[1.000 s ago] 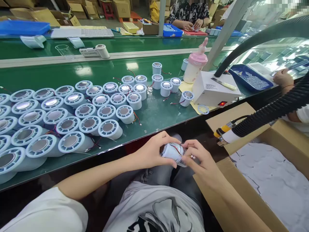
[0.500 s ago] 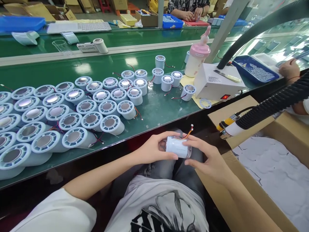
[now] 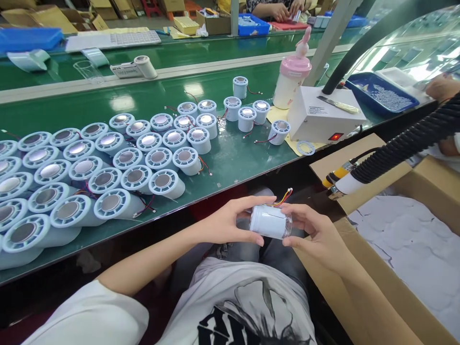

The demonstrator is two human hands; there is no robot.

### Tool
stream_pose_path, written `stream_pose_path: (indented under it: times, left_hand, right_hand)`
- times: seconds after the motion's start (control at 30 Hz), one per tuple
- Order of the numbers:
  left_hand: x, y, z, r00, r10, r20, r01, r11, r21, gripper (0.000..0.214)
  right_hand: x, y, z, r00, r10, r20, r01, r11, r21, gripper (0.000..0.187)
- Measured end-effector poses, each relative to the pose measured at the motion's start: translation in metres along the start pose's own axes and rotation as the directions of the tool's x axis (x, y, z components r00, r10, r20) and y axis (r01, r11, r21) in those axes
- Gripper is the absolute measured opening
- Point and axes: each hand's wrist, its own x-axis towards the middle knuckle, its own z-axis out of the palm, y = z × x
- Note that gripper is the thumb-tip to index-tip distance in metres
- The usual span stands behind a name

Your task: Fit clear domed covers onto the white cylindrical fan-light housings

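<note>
Over my lap, both hands hold one white cylinder part (image 3: 270,222) lying on its side. My left hand (image 3: 230,221) grips its left end with curled fingers, and my right hand (image 3: 313,232) pinches its right end. Thin red and orange wires (image 3: 284,197) stick up from the top of the part. On the green table (image 3: 237,165) in front of me lie several similar white cylinders (image 3: 108,167) with round metal faces, packed in rows at the left.
A white box with a red switch (image 3: 325,120) and a pink-capped bottle (image 3: 293,79) stand at the right. A black ribbed hose (image 3: 406,146) crosses above an open cardboard box (image 3: 402,249). A blue tray (image 3: 381,98) and another person's hand (image 3: 443,86) are far right.
I turned the part in my hands so its plain white side faces up and its wires now point upward. The hands stayed over my lap.
</note>
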Motion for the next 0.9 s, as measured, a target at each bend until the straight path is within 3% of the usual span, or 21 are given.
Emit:
stream_pose_path:
  times: [0.13, 0.2, 0.37, 0.47, 0.57, 0.73, 0.9]
  left_hand:
    - [0.013, -0.006, 0.001, 0.998, -0.055, -0.001, 0.055, 0.989, -0.137, 0.086]
    - [0.029, -0.012, 0.002, 0.995, -0.096, 0.011, 0.096, 0.969, -0.228, 0.088]
    - [0.097, -0.031, 0.014, 0.981, -0.181, 0.071, 0.194, 0.930, -0.311, 0.081]
    - [0.137, -0.038, 0.024, 0.975, -0.147, 0.167, 0.190, 0.939, -0.286, 0.072]
    - [0.161, -0.037, 0.028, 0.966, -0.128, 0.225, 0.184, 0.951, -0.248, 0.063]
    - [0.161, -0.026, 0.019, 0.966, -0.156, 0.205, 0.196, 0.961, -0.195, 0.058]
    - [0.130, -0.020, 0.008, 0.963, -0.217, 0.157, 0.242, 0.957, -0.160, 0.061]
  right_hand:
    - [-0.004, 0.009, 0.000, 0.997, 0.031, -0.064, -0.027, 0.998, 0.061, 0.041]
    - [-0.008, 0.018, 0.001, 0.984, 0.056, -0.169, -0.034, 0.991, 0.131, 0.042]
    - [-0.018, 0.050, -0.003, 0.856, 0.068, -0.512, 0.036, 0.981, 0.191, 0.042]
    - [-0.020, 0.068, -0.014, 0.778, 0.042, -0.627, 0.057, 0.989, 0.137, 0.045]
    - [-0.018, 0.078, -0.026, 0.741, 0.028, -0.671, 0.071, 0.990, 0.120, 0.048]
    - [-0.009, 0.082, -0.034, 0.771, 0.014, -0.636, 0.108, 0.982, 0.153, 0.051]
    - [-0.011, 0.070, -0.027, 0.851, 0.018, -0.524, 0.094, 0.978, 0.188, 0.046]
